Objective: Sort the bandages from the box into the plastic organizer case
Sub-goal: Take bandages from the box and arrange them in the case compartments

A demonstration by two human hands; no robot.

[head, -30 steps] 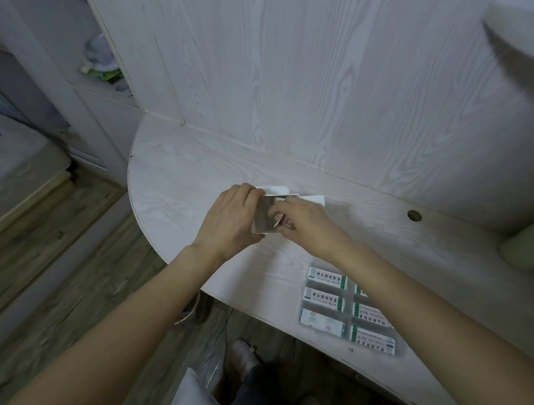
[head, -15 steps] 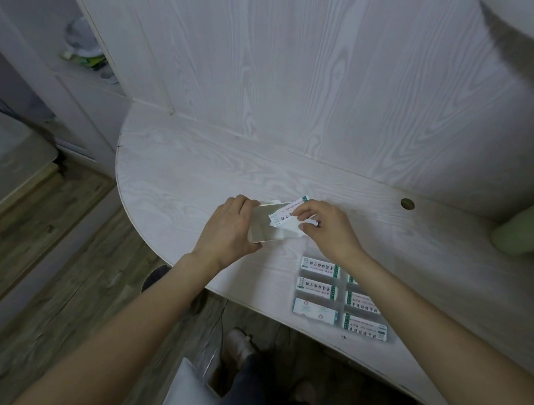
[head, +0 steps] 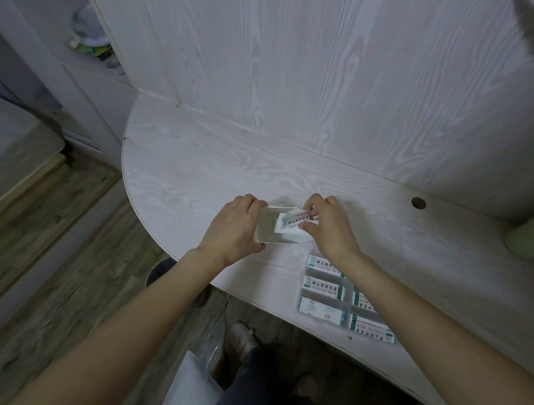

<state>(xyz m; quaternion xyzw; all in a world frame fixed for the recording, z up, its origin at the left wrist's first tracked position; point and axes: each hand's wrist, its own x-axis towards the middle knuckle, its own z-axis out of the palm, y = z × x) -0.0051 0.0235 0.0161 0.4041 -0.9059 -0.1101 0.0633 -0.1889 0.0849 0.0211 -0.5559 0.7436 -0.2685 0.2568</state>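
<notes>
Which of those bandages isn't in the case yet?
The bandage pinched by the right hand, half out of the box; the rest lie in the organizer case.

Box point(head: 277, 229) mid-frame on surface point(head: 183, 175); organizer case point(head: 348, 302) lower right of it, bandages point(head: 323, 283) inside compartments.

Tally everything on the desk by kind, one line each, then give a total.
Bandage box, held by the left hand: 1
Bandage being pulled from it by the right hand: 1
Plastic organizer case: 1
Bandages showing in the case: 5 visible; the right forearm may hide more
Total: 8
</notes>
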